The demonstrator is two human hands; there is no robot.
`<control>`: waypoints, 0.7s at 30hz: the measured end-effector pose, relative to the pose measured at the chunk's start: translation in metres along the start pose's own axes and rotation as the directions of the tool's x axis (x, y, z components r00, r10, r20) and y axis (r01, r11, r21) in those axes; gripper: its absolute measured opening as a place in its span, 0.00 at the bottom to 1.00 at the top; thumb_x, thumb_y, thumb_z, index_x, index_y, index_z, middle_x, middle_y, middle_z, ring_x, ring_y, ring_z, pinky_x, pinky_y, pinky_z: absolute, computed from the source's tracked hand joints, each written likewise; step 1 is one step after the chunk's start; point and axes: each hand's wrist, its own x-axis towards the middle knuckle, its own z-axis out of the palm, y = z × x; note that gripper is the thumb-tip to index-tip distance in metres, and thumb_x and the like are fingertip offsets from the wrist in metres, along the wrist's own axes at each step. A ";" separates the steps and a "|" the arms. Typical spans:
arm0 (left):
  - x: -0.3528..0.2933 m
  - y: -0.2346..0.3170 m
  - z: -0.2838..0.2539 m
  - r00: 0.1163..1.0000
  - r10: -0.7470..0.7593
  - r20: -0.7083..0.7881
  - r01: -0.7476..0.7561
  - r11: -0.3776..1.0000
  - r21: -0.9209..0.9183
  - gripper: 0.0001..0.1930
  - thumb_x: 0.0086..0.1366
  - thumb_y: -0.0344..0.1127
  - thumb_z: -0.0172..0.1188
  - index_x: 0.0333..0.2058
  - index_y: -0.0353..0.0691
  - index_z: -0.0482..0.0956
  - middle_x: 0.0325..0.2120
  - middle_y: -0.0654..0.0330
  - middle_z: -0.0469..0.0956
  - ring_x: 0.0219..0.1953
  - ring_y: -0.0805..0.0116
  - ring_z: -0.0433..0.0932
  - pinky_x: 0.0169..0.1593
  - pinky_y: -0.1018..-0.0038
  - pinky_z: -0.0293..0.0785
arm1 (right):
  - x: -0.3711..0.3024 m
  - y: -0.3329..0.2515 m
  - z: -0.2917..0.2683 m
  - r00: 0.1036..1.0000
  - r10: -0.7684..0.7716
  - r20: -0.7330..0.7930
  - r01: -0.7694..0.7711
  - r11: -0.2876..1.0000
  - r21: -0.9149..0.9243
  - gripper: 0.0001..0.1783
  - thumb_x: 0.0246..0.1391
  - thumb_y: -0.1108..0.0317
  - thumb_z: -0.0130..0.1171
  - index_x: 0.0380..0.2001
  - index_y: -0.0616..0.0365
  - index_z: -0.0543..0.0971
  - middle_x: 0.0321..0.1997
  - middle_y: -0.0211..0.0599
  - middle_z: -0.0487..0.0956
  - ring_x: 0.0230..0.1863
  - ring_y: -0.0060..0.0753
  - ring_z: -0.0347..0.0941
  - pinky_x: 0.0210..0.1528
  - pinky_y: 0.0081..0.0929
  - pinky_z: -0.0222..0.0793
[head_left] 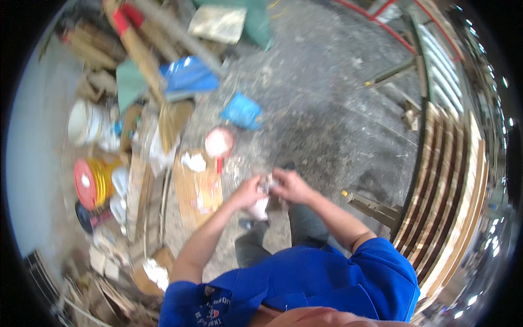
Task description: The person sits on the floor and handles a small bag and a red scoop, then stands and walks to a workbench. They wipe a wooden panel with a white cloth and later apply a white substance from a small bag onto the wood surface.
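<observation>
In front of my body both hands come together at the top of a pale, pinkish-white plastic bag (259,209). The fingers of my left hand (248,192) are closed on its gathered upper part. My right hand (291,186) grips the same part from the other side. Blur hides the finger details and what the bag contains. To the left of my hands, a round pan (219,143) with a red handle and whitish contents lies on the floor. Beside it is a stained cardboard sheet (188,188) with a crumpled white piece (193,161) on it.
A blue bag (242,111) lies on the concrete floor ahead. Farther left are a broom (171,126), a blue dustpan (190,74), a yellow bucket with a red lid (92,182) and a white bucket (86,122). Stacked wooden boards (444,191) stand on a metal rack at right.
</observation>
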 end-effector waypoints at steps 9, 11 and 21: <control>0.002 0.122 0.081 0.985 0.040 0.167 -0.076 0.974 0.214 0.14 0.49 0.37 0.64 0.36 0.41 0.79 0.28 0.54 0.80 0.33 0.63 0.80 0.36 0.69 0.73 | -0.087 0.030 -0.095 0.927 -0.022 0.375 0.014 1.000 0.025 0.37 0.48 0.35 0.52 0.39 0.63 0.78 0.31 0.49 0.80 0.34 0.50 0.77 0.37 0.40 0.70; 0.017 0.156 0.081 0.979 0.077 0.186 -0.127 0.953 0.275 0.14 0.49 0.37 0.64 0.35 0.41 0.79 0.27 0.54 0.80 0.32 0.62 0.80 0.36 0.69 0.73 | -0.096 0.015 -0.130 0.953 -0.038 0.300 0.048 0.999 -0.025 0.36 0.49 0.34 0.52 0.40 0.60 0.77 0.30 0.50 0.79 0.34 0.51 0.77 0.38 0.42 0.70; 0.107 0.309 0.071 0.883 0.341 0.323 -0.451 0.807 0.381 0.18 0.51 0.39 0.65 0.41 0.41 0.77 0.32 0.55 0.80 0.34 0.61 0.80 0.36 0.66 0.73 | -0.092 0.000 -0.259 0.970 -0.163 -0.180 0.115 0.961 -0.252 0.26 0.57 0.42 0.45 0.34 0.54 0.78 0.23 0.52 0.77 0.28 0.56 0.74 0.33 0.48 0.68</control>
